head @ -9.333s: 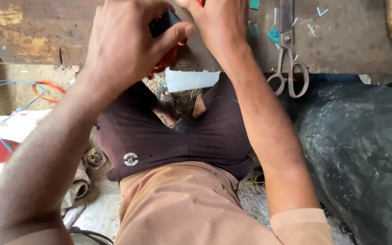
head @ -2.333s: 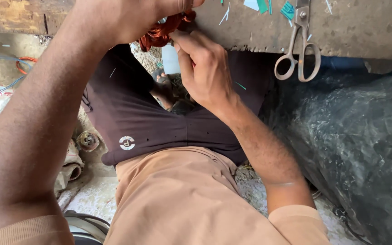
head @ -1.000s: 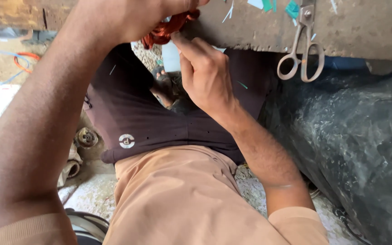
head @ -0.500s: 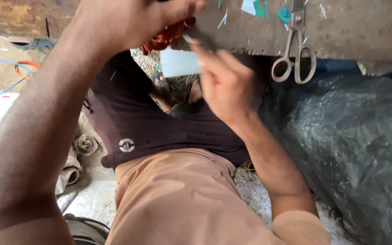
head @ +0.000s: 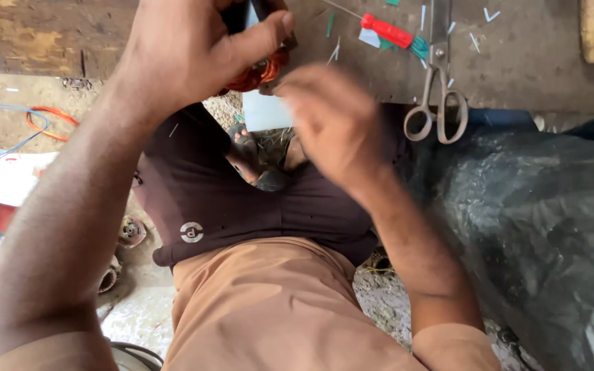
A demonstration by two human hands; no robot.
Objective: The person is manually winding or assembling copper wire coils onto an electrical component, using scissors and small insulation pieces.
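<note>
My left hand [head: 197,51] grips a dark part wound with copper-orange wire coil [head: 259,72] at the edge of a worn wooden workbench [head: 531,62]. Thumb and fingers wrap over its top. My right hand [head: 331,124] is blurred just below and right of the coil, fingers curled; whether it holds anything I cannot tell. A pale sheet [head: 264,111] hangs below the coil.
Metal scissors [head: 438,103] lie on the bench edge to the right, beside a red-handled tool [head: 388,31] and small cut scraps. Black plastic sheeting [head: 544,227] covers the right side. Orange and blue wires [head: 36,120] lie on the floor at left, by metal parts [head: 130,230].
My right hand has come away from the coil, moving down and right. My left hand has kept its grip on the coil and shifted slightly right.
</note>
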